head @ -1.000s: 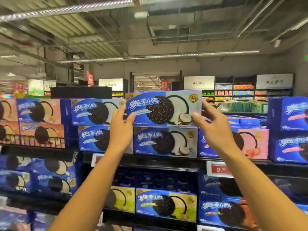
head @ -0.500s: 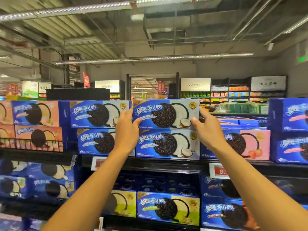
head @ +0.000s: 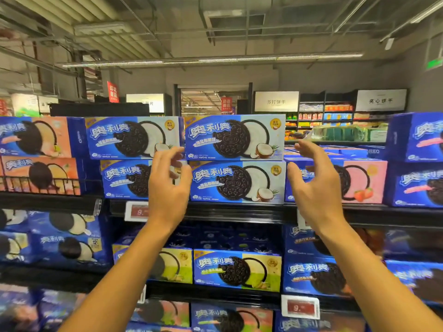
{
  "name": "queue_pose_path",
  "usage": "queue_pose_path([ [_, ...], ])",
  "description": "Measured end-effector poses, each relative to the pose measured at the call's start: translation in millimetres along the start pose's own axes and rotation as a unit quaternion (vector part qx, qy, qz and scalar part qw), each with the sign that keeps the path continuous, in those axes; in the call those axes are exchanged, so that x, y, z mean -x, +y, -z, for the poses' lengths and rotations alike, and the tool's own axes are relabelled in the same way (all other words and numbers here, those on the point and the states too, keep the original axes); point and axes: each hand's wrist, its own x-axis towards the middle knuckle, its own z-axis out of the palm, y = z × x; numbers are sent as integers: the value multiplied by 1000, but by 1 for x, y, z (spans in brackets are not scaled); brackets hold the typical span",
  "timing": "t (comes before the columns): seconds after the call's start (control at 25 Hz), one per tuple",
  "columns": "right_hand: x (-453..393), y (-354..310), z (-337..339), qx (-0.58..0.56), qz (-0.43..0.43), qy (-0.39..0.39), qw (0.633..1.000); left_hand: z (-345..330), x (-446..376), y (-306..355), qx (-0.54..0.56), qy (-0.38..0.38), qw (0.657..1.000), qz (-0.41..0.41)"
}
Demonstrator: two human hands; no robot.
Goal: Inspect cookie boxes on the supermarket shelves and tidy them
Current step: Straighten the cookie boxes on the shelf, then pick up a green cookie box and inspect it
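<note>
Both hands, left hand and right hand, hung spread and empty on either side of the top coconut cookie box, touching nothing.

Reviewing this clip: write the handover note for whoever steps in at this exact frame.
Left hand: open, holding nothing, in front of the left coconut stack.
Right hand: open, holding nothing, right of the centre stack.
Top coconut cookie box sits on the lower coconut box, roughly flush, on the top shelf.
Done: that box is placed.
Left: check neighbouring stacks and lower shelves.
</note>
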Motion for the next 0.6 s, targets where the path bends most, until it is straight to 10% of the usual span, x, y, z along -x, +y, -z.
queue_pose_path([
  [0.36, 165, 64, -18, -16, -97, -82, 992, 14, 149, -57, -9, -176, 973, 151],
  [0.6, 180, 86, -27, 97, -65, -150, 982, 11, 160, -90, -192, -276, 939, 76],
])
